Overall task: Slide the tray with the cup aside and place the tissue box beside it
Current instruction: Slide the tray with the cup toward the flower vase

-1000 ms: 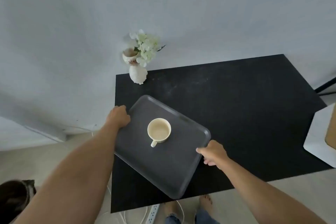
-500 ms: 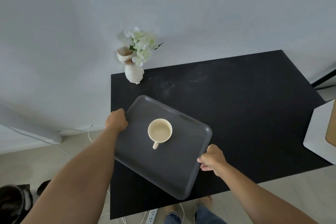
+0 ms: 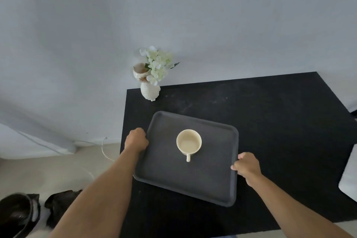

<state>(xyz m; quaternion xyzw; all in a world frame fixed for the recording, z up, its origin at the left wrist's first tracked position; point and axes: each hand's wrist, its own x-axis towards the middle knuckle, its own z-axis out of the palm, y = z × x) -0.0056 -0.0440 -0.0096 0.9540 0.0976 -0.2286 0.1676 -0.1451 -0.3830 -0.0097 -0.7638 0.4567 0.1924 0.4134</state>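
Observation:
A dark grey tray (image 3: 166,172) lies on the left part of the black table (image 3: 270,114), slightly skewed. A cream cup (image 3: 189,142) stands upright near the tray's middle, handle pointing toward me. My left hand (image 3: 136,140) grips the tray's left edge. My right hand (image 3: 246,166) grips its right edge. The tissue box is not in view.
A white vase with pale flowers (image 3: 151,81) stands at the table's far left corner, close to the wall. A white surface (image 3: 350,177) shows at the right edge of the view. Dark shoes (image 3: 21,212) and a white cable (image 3: 105,152) lie on the floor at left.
The tray has turned clockwise between my hands and now sits squarer to the table. The cup's handle now points straight toward me. Both hands kept their grip on the edges.

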